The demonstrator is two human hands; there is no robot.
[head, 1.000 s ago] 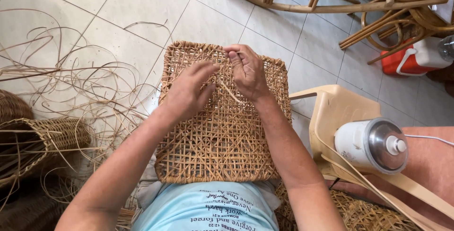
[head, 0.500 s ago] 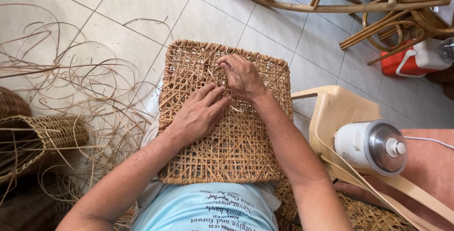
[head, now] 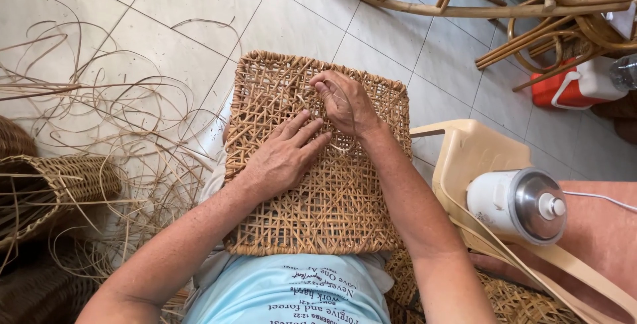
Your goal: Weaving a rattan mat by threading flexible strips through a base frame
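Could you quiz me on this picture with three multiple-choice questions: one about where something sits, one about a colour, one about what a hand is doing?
1. Where do the loose cane strands lie?
A. On the tiled floor beside the person's left arm
B. In the red box
C. On the plastic chair

2. What colour is the lidded box under the bent-wood furniture?
A. Blue
B. Red with white trim
C. Green

3. How does the left hand sit on the square woven cane panel?
A. Clenched in a fist
B. Lifted clear of it
C. Pressed flat, fingers spread

Answers: 1 A, the strands curl across the floor tiles on that side. 2 B, its body is red and its handle white. 3 C, the palm lies on the weave while the right hand pinches a strand.
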